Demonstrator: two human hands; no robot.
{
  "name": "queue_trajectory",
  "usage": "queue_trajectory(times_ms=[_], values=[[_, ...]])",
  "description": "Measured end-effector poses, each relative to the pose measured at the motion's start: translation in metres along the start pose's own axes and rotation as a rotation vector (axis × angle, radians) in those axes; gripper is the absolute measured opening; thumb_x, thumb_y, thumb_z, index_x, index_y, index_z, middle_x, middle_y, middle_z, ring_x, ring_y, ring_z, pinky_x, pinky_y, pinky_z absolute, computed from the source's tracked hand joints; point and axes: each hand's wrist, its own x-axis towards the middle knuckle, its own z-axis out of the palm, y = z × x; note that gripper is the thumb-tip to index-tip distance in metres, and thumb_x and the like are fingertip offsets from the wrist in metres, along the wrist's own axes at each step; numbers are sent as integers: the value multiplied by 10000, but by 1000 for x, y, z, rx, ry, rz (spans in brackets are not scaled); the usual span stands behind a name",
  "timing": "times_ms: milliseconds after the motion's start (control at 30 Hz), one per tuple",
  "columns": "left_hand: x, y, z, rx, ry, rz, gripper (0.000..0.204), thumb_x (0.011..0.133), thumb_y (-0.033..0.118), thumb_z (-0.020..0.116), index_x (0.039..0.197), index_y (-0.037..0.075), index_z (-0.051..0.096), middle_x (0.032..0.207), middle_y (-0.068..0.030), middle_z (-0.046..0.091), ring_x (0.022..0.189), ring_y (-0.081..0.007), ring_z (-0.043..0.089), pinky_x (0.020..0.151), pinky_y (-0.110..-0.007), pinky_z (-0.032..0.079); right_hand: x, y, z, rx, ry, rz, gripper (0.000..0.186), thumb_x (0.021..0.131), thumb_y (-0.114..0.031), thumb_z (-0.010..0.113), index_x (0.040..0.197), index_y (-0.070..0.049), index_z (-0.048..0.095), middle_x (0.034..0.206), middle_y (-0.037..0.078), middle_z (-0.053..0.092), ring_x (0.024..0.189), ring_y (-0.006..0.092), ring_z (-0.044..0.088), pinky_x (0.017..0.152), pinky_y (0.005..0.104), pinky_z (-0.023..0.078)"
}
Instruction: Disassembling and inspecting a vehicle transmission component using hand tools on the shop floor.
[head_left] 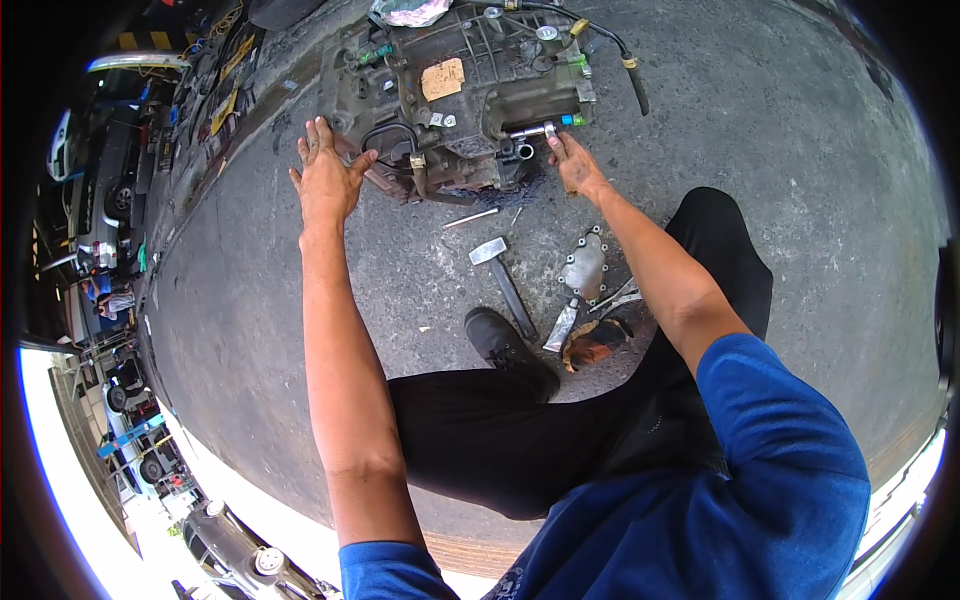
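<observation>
Just past the shoe [490, 338], a hammer [508, 287] and a metal cover [585, 268] lie on the floor [840, 190]. Beyond, the right hand [577, 167] grips a wrench [530, 132] at the gearbox [468, 145]; the left hand [330, 185], spread wide, is at its left edge.

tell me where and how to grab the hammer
Probably best to take the hammer mid-handle, coming straight down from above. It lies on the floor with that slim, straight stretch uncovered, while the shoe and tube flank the handle's free end. The head is blockier, so likely harder to close around.
</observation>
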Motion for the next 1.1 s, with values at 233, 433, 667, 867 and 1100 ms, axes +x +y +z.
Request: queue_trajectory(times_ms=[233, 433, 667, 867, 1100], values=[[-3, 0, -1, 38, -4, -21, 982, 739, 514, 688, 1448, 34, 208, 1506, -142, 241, 1384, -338, 236, 1057, -595, 241, 18, -24, -7, 70, -274, 424, 513, 956, -506, 399, 1070, -21, 520, 627, 57, 543, 540, 148, 528, 540, 318, 452], [-2, 5, 0, 25, -18, -29, 1000, 732, 518, 694, 1451, 36, 194, 1512, -145, 224, 1391, -330, 222, 1057, -604, 233, 4, -2, -6, -13, -64, 1, 556, 966, -462, 384, 1280, -8, 444, 916, 200, 617, 873, 327, 599, 790, 399, 456], [1, 7, -1, 27, -22, -27, 1017, 729, 520, 698, 1458, 44, 174, 1519, -144, 203, 1397, -322, 208, 1063, -606, 218, 9, 7, 5, 84, 24, 40, 523, 972, -442, 369, 1263, -16, 458, 1030, 252, 610, 1003, 443, 553, 824, 457, 429], [0, 9, 0, 41, -32, -34, 1035, 727, 550, 686, 1462, 49, 156, 1521, -142, 198, 1397, -321, 207, 1064, -608, 212, 17, 0, 19, -27, 150, 140, 476, 978, -426, 336, 1094, 2, 509, 1003, 282, 610, 1003, 481, 539, 835, 497, 425], [-6, 7, -3, 51, -72, -58, 1007, 745, 504, 690, 1460, 41, 154, 1522, -140, 188, 1401, -311, 192, 1077, -620, 182, -2, 3, 17, -98, 117, 58, 463, 975, -420, 349, 1088, 2, 503, 945, 311, 603, 938, 502, 549, 790, 510, 436]])
